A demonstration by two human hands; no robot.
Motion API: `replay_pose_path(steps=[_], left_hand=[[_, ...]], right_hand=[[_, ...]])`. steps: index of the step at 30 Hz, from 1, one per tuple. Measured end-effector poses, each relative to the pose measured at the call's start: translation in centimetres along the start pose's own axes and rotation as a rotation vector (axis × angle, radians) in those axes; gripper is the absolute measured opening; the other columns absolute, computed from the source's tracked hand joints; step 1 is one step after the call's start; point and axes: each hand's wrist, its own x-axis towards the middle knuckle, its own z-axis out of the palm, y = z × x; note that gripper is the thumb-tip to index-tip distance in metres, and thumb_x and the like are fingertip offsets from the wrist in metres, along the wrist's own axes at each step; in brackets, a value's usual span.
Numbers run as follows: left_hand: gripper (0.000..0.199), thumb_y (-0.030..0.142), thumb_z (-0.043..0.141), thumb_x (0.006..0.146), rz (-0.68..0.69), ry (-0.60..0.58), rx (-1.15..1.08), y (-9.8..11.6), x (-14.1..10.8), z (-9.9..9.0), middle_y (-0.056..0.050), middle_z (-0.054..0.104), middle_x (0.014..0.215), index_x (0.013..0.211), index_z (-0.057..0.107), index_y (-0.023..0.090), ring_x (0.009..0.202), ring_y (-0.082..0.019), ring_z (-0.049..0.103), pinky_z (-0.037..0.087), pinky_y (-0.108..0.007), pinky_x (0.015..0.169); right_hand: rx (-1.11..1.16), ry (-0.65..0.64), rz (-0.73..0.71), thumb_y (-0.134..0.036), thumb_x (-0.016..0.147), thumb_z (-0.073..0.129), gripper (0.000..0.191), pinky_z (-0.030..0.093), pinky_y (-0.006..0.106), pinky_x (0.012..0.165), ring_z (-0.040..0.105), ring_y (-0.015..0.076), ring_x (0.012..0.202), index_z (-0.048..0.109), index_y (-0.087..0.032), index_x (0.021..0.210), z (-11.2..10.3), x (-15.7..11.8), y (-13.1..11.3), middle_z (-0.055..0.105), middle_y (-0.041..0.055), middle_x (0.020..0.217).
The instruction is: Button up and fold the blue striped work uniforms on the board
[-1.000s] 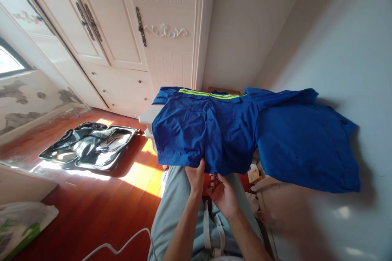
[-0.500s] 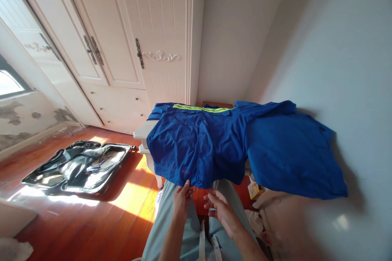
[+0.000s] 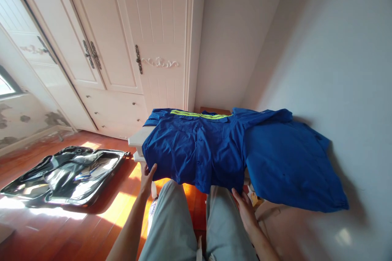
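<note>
A blue button-front shirt [image 3: 180, 147] with yellow reflective strips lies spread over a small white table, its lower hem toward me. At the hem's left corner my left hand [image 3: 148, 175] pinches the cloth between thumb and fingers. My right hand [image 3: 243, 202] is at the right corner of the hem, its thumb and fingertips on the edge of the fabric. Another blue garment [image 3: 290, 163] hangs to the right of the shirt, partly under its sleeve.
An open suitcase [image 3: 67, 175] with things in it lies on the wooden floor at the left. A white wardrobe [image 3: 162, 20] stands behind the table [image 3: 139, 136]. The wall [image 3: 337, 69] is at the right. My legs are below the hem.
My hands have moved apart from the middle of the hem to its two lower corners and now hold the cloth there. The view has shifted slightly.
</note>
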Motion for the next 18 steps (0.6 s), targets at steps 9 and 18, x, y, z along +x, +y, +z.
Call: replay_pose_path(steps=[9, 18], left_hand=[[0.04, 0.035, 0.088, 0.055, -0.282, -0.189, -0.043, 1.6, -0.2, -6.8, -0.006, 0.072, 0.07, 0.083, 0.073, 0.011, 0.056, -0.018, 0.066, 0.052, -0.025, 0.05], [0.015, 0.015, 0.078, 0.059, -0.456, -0.211, -0.231, 7.8, -2.5, -10.8, -0.004, 0.073, 0.072, 0.074, 0.072, 0.015, 0.057, -0.018, 0.067, 0.058, -0.026, 0.052]], right_hand=[[-0.213, -0.095, 0.128, -0.049, 0.054, 0.087, 0.051, 0.057, 0.028, 0.058, 0.067, 0.0177, 0.062, 0.061, -0.021, 0.087, -0.7, -5.4, -0.9, 0.067, -0.0023, 0.066], [-0.982, -0.718, 0.409, -0.075, 0.074, 0.062, 0.06, 0.037, 0.017, 0.035, 0.055, 0.0107, 0.037, 0.056, -0.016, 0.064, -3.9, -7.6, -10.7, 0.065, 0.0074, 0.053]])
